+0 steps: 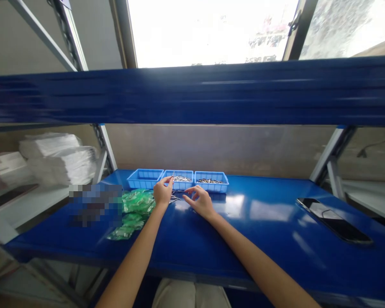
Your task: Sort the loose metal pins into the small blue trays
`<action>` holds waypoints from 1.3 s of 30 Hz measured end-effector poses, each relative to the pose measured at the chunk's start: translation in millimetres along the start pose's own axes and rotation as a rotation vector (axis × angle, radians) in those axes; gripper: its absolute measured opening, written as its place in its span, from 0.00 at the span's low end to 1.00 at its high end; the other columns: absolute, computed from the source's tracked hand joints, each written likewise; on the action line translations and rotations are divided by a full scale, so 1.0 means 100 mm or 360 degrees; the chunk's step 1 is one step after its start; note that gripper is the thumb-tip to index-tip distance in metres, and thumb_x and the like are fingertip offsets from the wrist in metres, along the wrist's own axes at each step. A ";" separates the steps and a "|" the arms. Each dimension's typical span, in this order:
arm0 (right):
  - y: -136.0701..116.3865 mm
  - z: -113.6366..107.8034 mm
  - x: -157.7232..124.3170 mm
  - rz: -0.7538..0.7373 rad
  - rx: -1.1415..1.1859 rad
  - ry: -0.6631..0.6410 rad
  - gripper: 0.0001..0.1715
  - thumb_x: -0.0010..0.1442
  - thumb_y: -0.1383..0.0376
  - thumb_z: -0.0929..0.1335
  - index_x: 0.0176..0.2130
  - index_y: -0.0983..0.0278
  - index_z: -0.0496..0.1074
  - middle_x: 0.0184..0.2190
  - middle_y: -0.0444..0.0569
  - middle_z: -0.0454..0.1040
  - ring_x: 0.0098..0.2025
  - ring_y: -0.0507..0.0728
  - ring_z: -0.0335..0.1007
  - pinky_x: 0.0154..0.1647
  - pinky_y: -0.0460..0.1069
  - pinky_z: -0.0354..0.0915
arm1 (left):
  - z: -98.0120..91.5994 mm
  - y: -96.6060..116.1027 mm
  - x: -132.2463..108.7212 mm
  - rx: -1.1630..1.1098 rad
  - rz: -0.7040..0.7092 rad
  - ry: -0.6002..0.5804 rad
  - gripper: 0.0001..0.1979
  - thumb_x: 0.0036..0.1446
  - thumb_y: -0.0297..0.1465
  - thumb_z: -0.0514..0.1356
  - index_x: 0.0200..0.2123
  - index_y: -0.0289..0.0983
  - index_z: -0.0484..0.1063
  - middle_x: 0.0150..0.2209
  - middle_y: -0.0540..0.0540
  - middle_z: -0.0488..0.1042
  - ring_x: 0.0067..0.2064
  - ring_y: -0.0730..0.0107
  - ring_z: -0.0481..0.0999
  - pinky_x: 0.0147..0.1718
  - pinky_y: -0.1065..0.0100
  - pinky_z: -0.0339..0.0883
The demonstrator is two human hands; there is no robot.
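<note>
My left hand (163, 191) is closed in a pinch on a small, thin metal piece (173, 174), held upright in front of the middle blue bin (183, 186). Its exact kind is too small to make out. To the right, my right hand (201, 201) hovers low over the table, thumb and fingers apart, with nothing clearly in them. Between the hands lie several loose thin metal pieces (174, 198), partly hidden by my left hand. Silver pieces fill the middle bin; darker slim metal pieces (208, 181) lie in the right bin (213, 187).
A third blue bin (139, 185) stands at the left of the row. Green plastic bags (136, 203) lie left of my left hand, beside a blurred patch. A phone (335, 220) rests on the blue table (259, 244) at right. A blue shelf beam (192, 96) crosses above.
</note>
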State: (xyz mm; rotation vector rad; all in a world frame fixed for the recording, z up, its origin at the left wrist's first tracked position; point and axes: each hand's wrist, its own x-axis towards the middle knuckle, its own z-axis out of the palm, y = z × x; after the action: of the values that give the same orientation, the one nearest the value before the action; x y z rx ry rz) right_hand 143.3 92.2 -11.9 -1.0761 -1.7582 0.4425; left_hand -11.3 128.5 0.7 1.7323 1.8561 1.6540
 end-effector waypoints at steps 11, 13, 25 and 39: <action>0.04 0.11 -0.06 -0.0358 -0.0608 -0.0337 0.18 0.51 0.57 0.67 0.41 0.62 0.70 0.47 0.53 0.68 0.50 0.60 0.59 0.50 0.56 0.52 | 0.15 -0.02 0.07 -0.0696 -0.0445 -0.0120 0.15 0.51 0.32 0.55 0.40 0.31 0.72 0.34 0.41 0.76 0.12 0.84 0.62 0.11 0.75 0.54; 0.05 0.11 -0.06 -0.0344 -0.0636 -0.0374 0.20 0.52 0.55 0.66 0.43 0.61 0.70 0.48 0.53 0.67 0.51 0.60 0.58 0.50 0.57 0.50 | 0.15 0.01 0.07 -0.0851 -0.0532 -0.0168 0.17 0.50 0.30 0.56 0.44 0.31 0.69 0.39 0.39 0.75 0.13 0.85 0.63 0.10 0.77 0.50; 0.00 0.06 -0.06 -0.0194 -0.0680 -0.0385 0.24 0.52 0.55 0.65 0.47 0.61 0.66 0.44 0.51 0.68 0.47 0.59 0.60 0.47 0.54 0.53 | 0.10 0.20 -0.07 -0.0636 -0.0289 -0.0190 0.18 0.52 0.41 0.51 0.33 0.33 0.72 0.25 0.47 0.73 0.13 0.79 0.63 0.13 0.73 0.55; 0.04 0.05 -0.04 -0.0186 -0.0667 -0.0378 0.17 0.54 0.59 0.64 0.42 0.63 0.70 0.41 0.50 0.71 0.44 0.58 0.61 0.44 0.51 0.54 | 0.06 0.11 -0.21 0.0374 0.0276 -0.0463 0.18 0.53 0.40 0.50 0.24 0.36 0.74 0.26 0.45 0.75 0.30 0.68 0.73 0.28 0.70 0.60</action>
State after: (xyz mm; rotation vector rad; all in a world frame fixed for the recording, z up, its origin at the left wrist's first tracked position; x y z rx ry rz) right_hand 141.4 91.7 -19.6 -1.2386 -2.1756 0.1324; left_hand 7.0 112.9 -5.3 2.1483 1.8658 1.1861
